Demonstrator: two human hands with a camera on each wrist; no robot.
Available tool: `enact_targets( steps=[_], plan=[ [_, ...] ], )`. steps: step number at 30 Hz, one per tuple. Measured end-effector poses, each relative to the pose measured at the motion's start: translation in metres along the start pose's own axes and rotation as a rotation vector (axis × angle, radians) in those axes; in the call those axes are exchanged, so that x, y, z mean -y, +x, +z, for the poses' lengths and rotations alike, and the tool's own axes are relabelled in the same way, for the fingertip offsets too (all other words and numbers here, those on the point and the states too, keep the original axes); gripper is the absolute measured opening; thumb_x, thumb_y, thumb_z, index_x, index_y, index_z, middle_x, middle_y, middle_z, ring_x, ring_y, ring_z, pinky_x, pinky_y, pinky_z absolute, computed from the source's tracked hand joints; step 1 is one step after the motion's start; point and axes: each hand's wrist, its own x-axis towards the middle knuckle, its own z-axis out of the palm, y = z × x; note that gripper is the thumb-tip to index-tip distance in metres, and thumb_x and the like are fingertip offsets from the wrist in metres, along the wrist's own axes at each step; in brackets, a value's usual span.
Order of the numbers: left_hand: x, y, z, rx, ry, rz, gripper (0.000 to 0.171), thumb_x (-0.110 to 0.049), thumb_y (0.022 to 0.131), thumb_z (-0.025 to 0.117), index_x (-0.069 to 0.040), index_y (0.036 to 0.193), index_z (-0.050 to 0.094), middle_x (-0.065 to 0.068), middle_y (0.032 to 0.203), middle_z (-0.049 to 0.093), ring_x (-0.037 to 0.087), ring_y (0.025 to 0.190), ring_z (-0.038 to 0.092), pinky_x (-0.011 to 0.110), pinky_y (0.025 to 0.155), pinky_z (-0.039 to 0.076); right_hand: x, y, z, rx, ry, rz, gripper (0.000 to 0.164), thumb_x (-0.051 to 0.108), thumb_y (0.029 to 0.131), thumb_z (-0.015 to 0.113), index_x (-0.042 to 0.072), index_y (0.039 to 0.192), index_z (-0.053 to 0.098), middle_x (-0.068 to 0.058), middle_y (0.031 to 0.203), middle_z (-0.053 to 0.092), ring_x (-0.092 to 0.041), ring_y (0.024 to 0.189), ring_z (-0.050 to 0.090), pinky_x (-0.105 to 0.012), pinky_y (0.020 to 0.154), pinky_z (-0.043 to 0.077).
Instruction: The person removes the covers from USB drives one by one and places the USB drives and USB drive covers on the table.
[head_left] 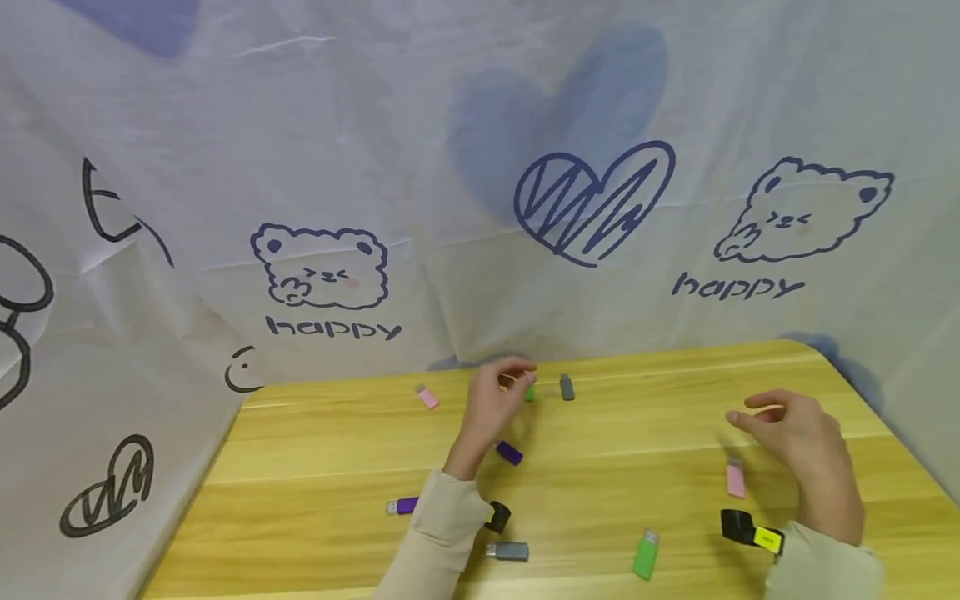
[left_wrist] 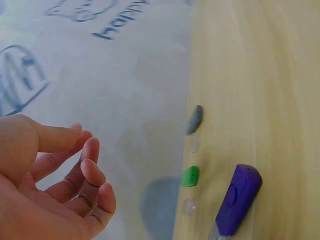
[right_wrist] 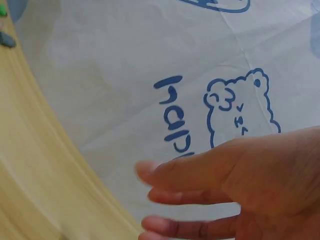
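My left hand (head_left: 491,408) hovers over the back of the table, fingers loosely bent and holding nothing. Partly behind its fingertips lies a green USB stick (head_left: 529,393), with a grey USB stick (head_left: 567,387) to its right. A purple USB stick (head_left: 510,452) is near the left wrist; the left wrist view shows this purple stick (left_wrist: 239,200) large. On the right, my empty right hand (head_left: 810,437) is raised with thumb and fingers apart, beyond and right of a pink USB stick (head_left: 736,480). In the right wrist view the right hand (right_wrist: 225,185) touches nothing.
More USB sticks lie on the wooden table (head_left: 315,467): pink (head_left: 428,397) at back left, purple (head_left: 407,506) beside the left sleeve, grey (head_left: 512,552) and green (head_left: 645,557) in front. A printed white cloth (head_left: 450,125) hangs behind the table and at its sides.
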Motion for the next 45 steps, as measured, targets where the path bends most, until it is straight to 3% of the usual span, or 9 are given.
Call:
enact_targets(
  steps=[5,12,17,23,30,32,36,40,45],
  plan=[
    [-0.003,-0.016,-0.019,-0.107,-0.038,-0.018,0.012,-0.014,0.09,0.065,-0.014,0.099,0.073,0.0,0.092,0.069,0.017,0.078,0.062,0.025,0.064,0.052,-0.009,0.009,0.003,0.224,-0.017,0.011,0.07,0.04,0.084,0.067,-0.008,0.128,0.041,-0.037,0.122,0.042,-0.047,0.099,0.046,-0.053,0.077,0.045],
    [-0.003,-0.025,-0.04,-0.196,-0.069,-0.05,0.012,-0.013,0.09,0.066,-0.011,0.099,0.073,0.003,0.092,0.069,0.019,0.079,0.063,0.026,0.065,0.052,-0.021,0.005,0.015,0.389,0.187,0.104,0.068,0.025,0.081,0.07,-0.008,0.125,0.031,-0.024,0.114,0.04,-0.032,0.087,0.044,-0.037,0.069,0.042],
    [0.001,-0.029,-0.044,-0.169,-0.124,-0.059,0.015,-0.011,0.09,0.065,-0.004,0.101,0.071,0.007,0.096,0.07,0.025,0.082,0.064,0.027,0.068,0.054,-0.02,0.002,0.024,0.392,0.286,0.152,0.059,0.013,0.081,0.069,-0.009,0.119,0.029,-0.012,0.092,0.056,-0.024,0.075,0.055,-0.036,0.066,0.046],
    [0.003,-0.031,-0.047,-0.161,-0.161,-0.091,0.015,-0.01,0.09,0.065,-0.003,0.102,0.071,0.008,0.097,0.069,0.029,0.084,0.064,0.026,0.07,0.054,-0.014,0.007,0.03,0.378,0.231,0.148,0.05,0.005,0.079,0.064,-0.011,0.114,0.032,-0.008,0.076,0.056,-0.02,0.064,0.054,-0.034,0.06,0.047],
    [-0.015,-0.035,-0.054,-0.142,-0.206,-0.075,0.016,-0.003,0.09,0.063,0.006,0.102,0.068,0.019,0.098,0.068,0.035,0.083,0.063,0.021,0.068,0.053,-0.013,0.012,0.034,0.37,0.255,0.166,0.03,-0.005,0.081,0.061,-0.011,0.102,0.04,-0.01,0.072,0.059,-0.021,0.06,0.056,-0.033,0.057,0.049],
    [-0.014,-0.035,-0.053,-0.137,-0.208,-0.073,0.017,-0.004,0.09,0.063,0.007,0.103,0.068,0.02,0.098,0.068,0.036,0.084,0.063,0.024,0.069,0.053,-0.013,0.012,0.034,0.365,0.233,0.152,0.025,-0.004,0.081,0.062,-0.01,0.097,0.044,-0.01,0.07,0.059,-0.02,0.06,0.056,-0.032,0.056,0.049],
    [0.004,-0.032,-0.047,-0.143,-0.192,-0.066,0.017,-0.011,0.091,0.065,0.0,0.103,0.07,0.012,0.097,0.069,0.028,0.083,0.064,0.027,0.07,0.054,-0.013,0.01,0.034,0.362,0.206,0.126,0.018,-0.002,0.081,0.062,-0.009,0.092,0.05,-0.008,0.069,0.059,-0.019,0.059,0.055,-0.031,0.055,0.048],
    [0.003,-0.033,-0.048,-0.145,-0.19,-0.08,0.017,-0.012,0.091,0.065,-0.002,0.103,0.07,0.009,0.096,0.07,0.024,0.083,0.064,0.024,0.069,0.054,-0.013,0.01,0.033,0.366,0.213,0.111,0.016,0.0,0.083,0.064,-0.008,0.091,0.052,-0.008,0.071,0.06,-0.018,0.06,0.056,-0.032,0.057,0.05],
    [0.001,-0.033,-0.05,-0.142,-0.199,-0.099,0.018,-0.012,0.091,0.064,0.0,0.104,0.07,0.012,0.096,0.069,0.03,0.084,0.064,0.019,0.066,0.051,-0.011,0.014,0.028,0.335,0.162,0.054,0.024,0.007,0.081,0.07,-0.006,0.094,0.054,-0.008,0.077,0.059,-0.018,0.064,0.058,-0.031,0.059,0.051]
  ],
)
